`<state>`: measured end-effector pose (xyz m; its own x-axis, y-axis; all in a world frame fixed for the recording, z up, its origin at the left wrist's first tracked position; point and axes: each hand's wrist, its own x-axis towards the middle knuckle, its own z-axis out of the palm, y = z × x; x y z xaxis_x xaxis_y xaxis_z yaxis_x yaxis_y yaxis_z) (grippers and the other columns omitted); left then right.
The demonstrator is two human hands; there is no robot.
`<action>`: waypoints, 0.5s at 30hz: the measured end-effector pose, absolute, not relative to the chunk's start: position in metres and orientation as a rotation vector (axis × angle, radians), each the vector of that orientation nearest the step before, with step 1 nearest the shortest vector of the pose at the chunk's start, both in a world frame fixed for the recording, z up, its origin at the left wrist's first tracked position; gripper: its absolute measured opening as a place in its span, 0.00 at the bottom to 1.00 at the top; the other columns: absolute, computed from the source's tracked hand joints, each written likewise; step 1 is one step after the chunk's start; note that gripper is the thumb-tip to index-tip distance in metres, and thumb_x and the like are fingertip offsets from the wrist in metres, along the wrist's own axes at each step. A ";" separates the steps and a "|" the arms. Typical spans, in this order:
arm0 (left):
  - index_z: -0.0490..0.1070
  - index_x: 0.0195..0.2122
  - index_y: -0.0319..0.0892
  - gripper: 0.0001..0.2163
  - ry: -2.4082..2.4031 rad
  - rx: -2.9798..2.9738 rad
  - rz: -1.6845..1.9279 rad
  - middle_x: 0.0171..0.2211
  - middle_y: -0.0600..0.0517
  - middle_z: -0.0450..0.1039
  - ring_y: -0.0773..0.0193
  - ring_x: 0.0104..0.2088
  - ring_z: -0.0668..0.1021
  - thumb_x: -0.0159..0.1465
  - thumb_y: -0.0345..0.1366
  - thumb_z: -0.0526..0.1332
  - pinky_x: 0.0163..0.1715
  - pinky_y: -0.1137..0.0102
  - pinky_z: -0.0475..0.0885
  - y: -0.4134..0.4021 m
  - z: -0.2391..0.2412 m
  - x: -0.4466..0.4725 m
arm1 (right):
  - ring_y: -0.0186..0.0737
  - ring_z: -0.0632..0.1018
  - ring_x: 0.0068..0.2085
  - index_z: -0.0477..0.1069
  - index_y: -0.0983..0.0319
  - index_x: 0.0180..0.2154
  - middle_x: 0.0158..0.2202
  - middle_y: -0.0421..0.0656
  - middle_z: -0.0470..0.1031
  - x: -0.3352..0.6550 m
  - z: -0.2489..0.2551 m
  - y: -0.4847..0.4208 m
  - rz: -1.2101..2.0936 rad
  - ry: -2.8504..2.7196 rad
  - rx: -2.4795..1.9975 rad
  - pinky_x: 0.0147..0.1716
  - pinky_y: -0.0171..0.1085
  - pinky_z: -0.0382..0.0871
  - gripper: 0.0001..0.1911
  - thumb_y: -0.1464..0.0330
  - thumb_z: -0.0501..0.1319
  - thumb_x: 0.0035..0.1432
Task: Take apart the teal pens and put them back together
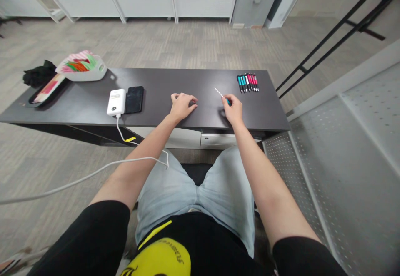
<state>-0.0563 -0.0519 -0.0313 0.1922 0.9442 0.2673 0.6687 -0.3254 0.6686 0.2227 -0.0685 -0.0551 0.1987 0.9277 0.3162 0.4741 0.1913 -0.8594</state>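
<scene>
Item 1: dark worktop (187, 80), long and matte, seen from my headset feed.
Item 2: white basket (93, 73) of pink, green and orange pieces, far left, overlapping a dark tray (46, 90).
Item 3: black phone (135, 99), touching a white power bank (116, 102) on its left; a white cable (93, 174) trails off the edge.
Item 4: row of pens (248, 83), teal and pink, far right.
Item 5: left hand (183, 105), palm down on the worktop, fingers loosely curled, holding nothing.
Item 6: right hand (233, 110), fingers pinched round the thin white rod (218, 92).
Item 7: that rod, slender and straight, slants up-left from the fingers, clear of the worktop; a teal bit shows at the grip. It is near the pens.
</scene>
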 end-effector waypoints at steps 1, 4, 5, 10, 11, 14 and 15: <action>0.83 0.35 0.51 0.13 1.516 2.078 0.914 0.45 0.46 0.90 0.34 0.59 0.82 0.63 0.28 0.84 0.75 0.36 0.54 -0.053 -0.031 -0.056 | 0.56 0.86 0.49 0.77 0.53 0.41 0.45 0.48 0.89 0.223 -0.055 -0.069 0.553 -1.436 -1.437 0.61 0.53 0.81 0.09 0.56 0.67 0.73; 0.84 0.37 0.51 0.12 1.542 2.105 0.875 0.48 0.44 0.90 0.32 0.61 0.82 0.64 0.27 0.82 0.74 0.36 0.55 -0.056 -0.029 -0.057 | 0.56 0.85 0.49 0.77 0.53 0.40 0.45 0.48 0.89 0.223 -0.054 -0.069 0.547 -1.454 -1.440 0.61 0.53 0.81 0.10 0.56 0.67 0.73; 0.84 0.39 0.51 0.12 1.546 2.110 0.873 0.49 0.44 0.91 0.32 0.62 0.81 0.65 0.27 0.82 0.74 0.36 0.55 -0.059 -0.029 -0.058 | 0.56 0.85 0.49 0.77 0.53 0.40 0.44 0.47 0.89 0.223 -0.054 -0.069 0.544 -1.458 -1.440 0.61 0.53 0.81 0.10 0.56 0.67 0.74; 0.84 0.52 0.51 0.11 1.581 2.120 1.043 0.61 0.40 0.88 0.31 0.68 0.80 0.71 0.31 0.77 0.74 0.39 0.58 -0.080 -0.032 -0.071 | 0.53 0.84 0.45 0.76 0.53 0.42 0.40 0.44 0.85 0.225 -0.054 -0.068 0.555 -1.440 -1.447 0.56 0.50 0.80 0.12 0.53 0.64 0.76; 0.84 0.54 0.51 0.12 1.621 2.110 1.077 0.62 0.39 0.88 0.31 0.69 0.79 0.72 0.32 0.76 0.74 0.39 0.59 -0.084 -0.033 -0.076 | 0.52 0.84 0.44 0.76 0.53 0.43 0.39 0.44 0.84 0.225 -0.054 -0.067 0.565 -1.434 -1.443 0.55 0.49 0.79 0.12 0.53 0.64 0.76; 0.82 0.61 0.51 0.15 1.794 2.043 1.086 0.65 0.38 0.86 0.33 0.70 0.79 0.75 0.35 0.73 0.73 0.42 0.63 -0.098 -0.035 -0.091 | 0.51 0.83 0.44 0.76 0.53 0.43 0.37 0.43 0.82 0.227 -0.054 -0.066 0.592 -1.405 -1.426 0.55 0.47 0.78 0.14 0.51 0.62 0.77; 0.80 0.63 0.50 0.16 1.855 2.009 1.064 0.66 0.39 0.85 0.35 0.71 0.79 0.76 0.36 0.72 0.73 0.43 0.64 -0.101 -0.035 -0.095 | 0.50 0.83 0.45 0.75 0.53 0.43 0.37 0.42 0.81 0.227 -0.054 -0.066 0.595 -1.392 -1.420 0.56 0.47 0.78 0.15 0.51 0.62 0.78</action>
